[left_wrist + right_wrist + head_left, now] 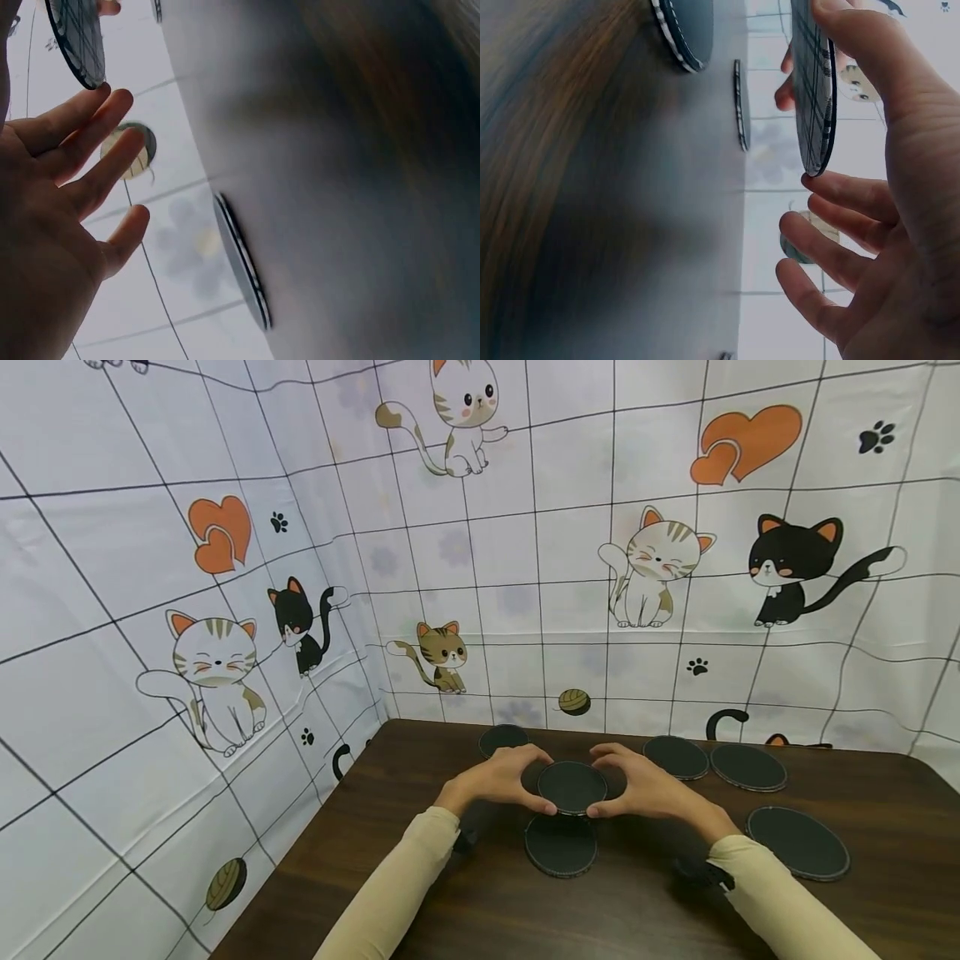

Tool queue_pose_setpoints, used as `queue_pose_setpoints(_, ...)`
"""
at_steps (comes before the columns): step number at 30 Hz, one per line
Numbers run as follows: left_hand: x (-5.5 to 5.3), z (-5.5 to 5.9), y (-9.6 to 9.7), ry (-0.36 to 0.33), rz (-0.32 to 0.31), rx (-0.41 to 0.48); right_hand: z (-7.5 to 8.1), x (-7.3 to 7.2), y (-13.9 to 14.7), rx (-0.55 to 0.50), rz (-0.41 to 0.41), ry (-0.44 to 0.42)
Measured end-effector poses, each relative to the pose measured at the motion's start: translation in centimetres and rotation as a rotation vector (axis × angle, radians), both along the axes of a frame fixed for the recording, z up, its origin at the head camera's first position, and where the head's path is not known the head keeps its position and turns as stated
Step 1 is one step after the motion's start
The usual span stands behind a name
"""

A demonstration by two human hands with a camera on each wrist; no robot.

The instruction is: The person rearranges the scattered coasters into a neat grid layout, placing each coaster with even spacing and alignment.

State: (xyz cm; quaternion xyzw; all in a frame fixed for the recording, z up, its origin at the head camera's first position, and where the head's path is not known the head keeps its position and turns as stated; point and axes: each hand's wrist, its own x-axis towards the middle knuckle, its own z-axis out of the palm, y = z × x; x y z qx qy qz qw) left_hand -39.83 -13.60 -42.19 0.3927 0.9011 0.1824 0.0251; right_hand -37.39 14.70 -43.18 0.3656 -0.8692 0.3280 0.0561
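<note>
A round dark coaster (572,787) is held up above the table between both hands, its dark face toward the head view. The wrist views show the plaid underside of this coaster (810,90). My left hand (501,778) grips its left edge with thumb and index finger, and my right hand (643,783) grips the right edge the same way. The other fingers of the left hand (56,187) and of the right hand (877,225) spread away from the disc. Just in front of the held one, a second coaster (561,847) lies on the table.
On the brown wooden table (480,902) lie more dark coasters: one behind the left hand (504,739), two side by side at the back right (675,758), and one by the right forearm (798,843). A cat-print curtain (495,552) closes off the back and left.
</note>
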Motion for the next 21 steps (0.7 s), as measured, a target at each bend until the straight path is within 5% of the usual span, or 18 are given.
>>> queue_pose_setpoints(21,0.8,-1.2,5.1,0.052,-0.094,-0.067,0.1,2.7,5.0,0.03,-0.032,-0.016)
